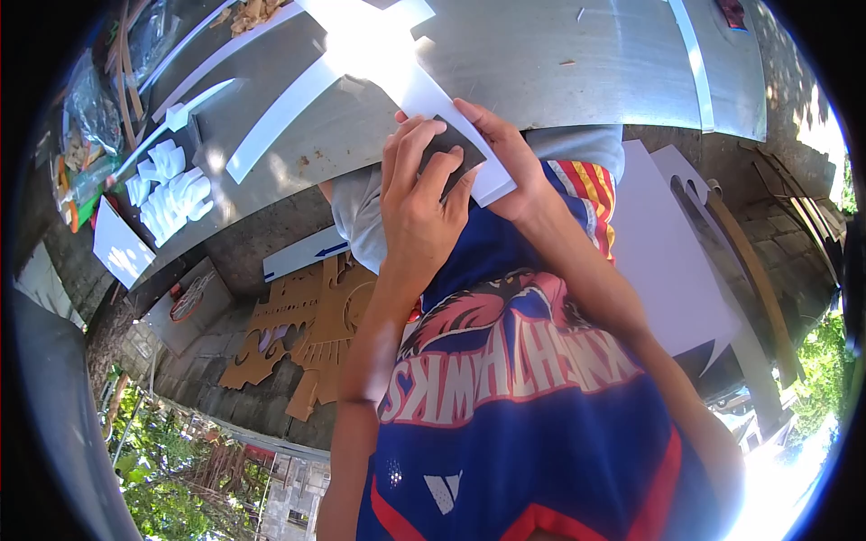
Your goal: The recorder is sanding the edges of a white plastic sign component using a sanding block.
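A white cross-shaped piece (284,124), flat and board-like, lies partly on the metal table, and one of its arms reaches toward my lap. Bright glare washes out its middle. My right hand (507,160) grips the near end of that arm from its right side, thumb along the edge. Bent over the same arm, my left hand (419,176) presses a dark grey sheet (465,155) against its surface with curled fingers. The sheet resembles sandpaper, though its grain is too small to make out. My left palm's underside is hidden.
The metal table (550,86) has its near edge just ahead of my lap. Crumpled white pieces (171,194), a clear plastic bag (92,104) and thin strips lie at left. Brown cardboard cutouts (316,311) rest below left; a large white sheet (667,261) stands at right.
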Available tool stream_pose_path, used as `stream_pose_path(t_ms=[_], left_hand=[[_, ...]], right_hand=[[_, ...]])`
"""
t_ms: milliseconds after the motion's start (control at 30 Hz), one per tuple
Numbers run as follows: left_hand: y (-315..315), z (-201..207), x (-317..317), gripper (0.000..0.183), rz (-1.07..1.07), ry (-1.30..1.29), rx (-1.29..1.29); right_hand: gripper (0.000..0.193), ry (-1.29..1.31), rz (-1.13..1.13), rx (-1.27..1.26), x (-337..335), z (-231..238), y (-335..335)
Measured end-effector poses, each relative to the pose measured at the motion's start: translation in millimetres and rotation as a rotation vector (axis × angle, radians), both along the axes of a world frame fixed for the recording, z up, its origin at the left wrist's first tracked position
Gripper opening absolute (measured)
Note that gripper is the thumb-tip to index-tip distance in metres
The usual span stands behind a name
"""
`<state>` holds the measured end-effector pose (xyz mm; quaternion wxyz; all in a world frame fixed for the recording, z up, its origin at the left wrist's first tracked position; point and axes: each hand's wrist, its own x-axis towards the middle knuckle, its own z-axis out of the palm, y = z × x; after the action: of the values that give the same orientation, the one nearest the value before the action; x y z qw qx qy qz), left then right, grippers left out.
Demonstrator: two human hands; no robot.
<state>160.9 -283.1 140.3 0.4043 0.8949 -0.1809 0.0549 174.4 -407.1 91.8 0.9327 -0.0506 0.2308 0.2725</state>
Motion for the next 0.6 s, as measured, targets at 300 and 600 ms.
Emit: stream_pose_path(t_ms=[300, 600], left_hand=[[11.1, 2.7, 6.0, 0.019, -0.058, 0.122, -0.008], [2.1, 17.1, -4.4, 0.017, -0.204, 0.098, -0.011]], right_hand=[[0.037, 0.043, 0.029, -0.113, 0.1, 4.4, -4.3], [0.046, -0.019, 0.000, -0.015, -0.7, -2.8, -1.9]])
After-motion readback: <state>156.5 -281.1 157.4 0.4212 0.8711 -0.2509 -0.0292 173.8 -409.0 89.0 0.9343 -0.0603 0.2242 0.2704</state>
